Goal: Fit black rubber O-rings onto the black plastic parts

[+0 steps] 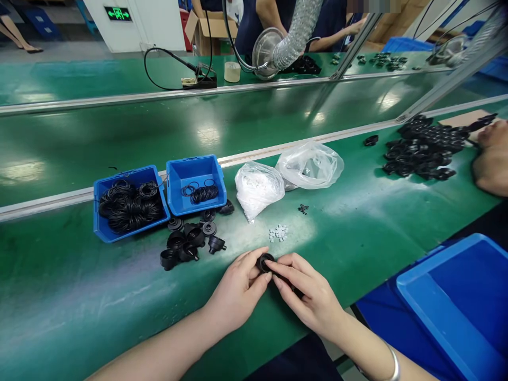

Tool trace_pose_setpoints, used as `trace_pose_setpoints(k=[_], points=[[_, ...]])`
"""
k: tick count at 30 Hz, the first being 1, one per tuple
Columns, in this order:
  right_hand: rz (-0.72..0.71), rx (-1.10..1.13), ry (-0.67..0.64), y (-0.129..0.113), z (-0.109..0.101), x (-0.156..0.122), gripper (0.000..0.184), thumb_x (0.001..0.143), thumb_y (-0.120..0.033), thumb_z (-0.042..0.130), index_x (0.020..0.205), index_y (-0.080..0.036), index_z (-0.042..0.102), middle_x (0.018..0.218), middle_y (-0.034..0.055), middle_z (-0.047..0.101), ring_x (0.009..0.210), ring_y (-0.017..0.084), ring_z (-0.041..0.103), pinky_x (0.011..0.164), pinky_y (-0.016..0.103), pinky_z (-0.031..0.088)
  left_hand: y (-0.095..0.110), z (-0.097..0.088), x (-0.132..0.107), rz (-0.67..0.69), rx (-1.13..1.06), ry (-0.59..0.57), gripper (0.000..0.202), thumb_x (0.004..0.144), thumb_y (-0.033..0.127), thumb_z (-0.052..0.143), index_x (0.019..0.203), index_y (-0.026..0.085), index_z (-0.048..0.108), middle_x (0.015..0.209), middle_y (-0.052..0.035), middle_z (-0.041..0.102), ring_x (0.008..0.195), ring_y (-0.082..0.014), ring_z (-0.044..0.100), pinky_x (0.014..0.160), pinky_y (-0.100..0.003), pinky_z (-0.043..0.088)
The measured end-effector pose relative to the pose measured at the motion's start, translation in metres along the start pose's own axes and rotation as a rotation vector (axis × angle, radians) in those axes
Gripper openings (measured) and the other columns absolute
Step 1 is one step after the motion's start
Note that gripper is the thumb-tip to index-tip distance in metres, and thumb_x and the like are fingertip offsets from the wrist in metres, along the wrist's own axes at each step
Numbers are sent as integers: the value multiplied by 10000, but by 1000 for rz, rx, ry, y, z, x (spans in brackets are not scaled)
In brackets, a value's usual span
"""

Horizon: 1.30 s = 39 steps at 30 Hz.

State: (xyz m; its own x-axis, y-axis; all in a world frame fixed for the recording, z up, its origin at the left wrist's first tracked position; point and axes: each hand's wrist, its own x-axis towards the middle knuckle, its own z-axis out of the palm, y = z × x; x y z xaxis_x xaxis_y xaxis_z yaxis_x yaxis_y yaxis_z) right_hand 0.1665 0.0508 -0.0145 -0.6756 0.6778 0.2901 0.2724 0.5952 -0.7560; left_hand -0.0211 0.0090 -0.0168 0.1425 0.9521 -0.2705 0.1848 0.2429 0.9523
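Observation:
Between my hands, low over the green table, is a round black plastic housing (265, 261) with its hollow side facing up. My left hand (241, 286) grips it from the left, thumb and fingers round its rim. The fingertips of my right hand (307, 288) press at its opening and right side; whether they pinch a small part is hidden. Just beyond lie small white pieces (278, 233) and a little cluster of tiny black parts (304, 209). A pile of similar black housings (184, 243) lies to the left.
Two blue bins (133, 233) (196, 209) hold black rings. Clear plastic bags (260, 188) (311, 164) stand behind the white pieces. Many black parts (424, 148) are heaped at right, beside another person's hand (492, 156). A blue tray (436, 301) sits at lower right.

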Motion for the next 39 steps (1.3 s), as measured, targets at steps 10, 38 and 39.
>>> trace_pose_setpoints(k=[10,38,39], points=[[-80,-347,-126,-1,-6,-3,505,928,-67,483,1422,-153,415,1056,126,571,908,213,571,755,356,542,-2,1,1,20,-31,21,458,917,305,529,1369,238,490,1104,-87,629,1044,-247,618,922,-400,525],[-122,-390,-72,-2,-35,7,343,897,-292,573,1210,-160,531,902,50,670,751,161,638,649,267,498,-5,14,-2,174,9,40,501,898,469,517,1332,226,454,1110,-109,676,908,-212,685,887,-348,534],[22,-348,-6,5,-47,9,334,874,-297,604,1181,-179,553,862,32,674,729,155,641,642,255,497,-1,10,-2,238,164,81,502,903,446,513,1352,233,444,1147,-115,659,892,-213,681,868,-353,538]])
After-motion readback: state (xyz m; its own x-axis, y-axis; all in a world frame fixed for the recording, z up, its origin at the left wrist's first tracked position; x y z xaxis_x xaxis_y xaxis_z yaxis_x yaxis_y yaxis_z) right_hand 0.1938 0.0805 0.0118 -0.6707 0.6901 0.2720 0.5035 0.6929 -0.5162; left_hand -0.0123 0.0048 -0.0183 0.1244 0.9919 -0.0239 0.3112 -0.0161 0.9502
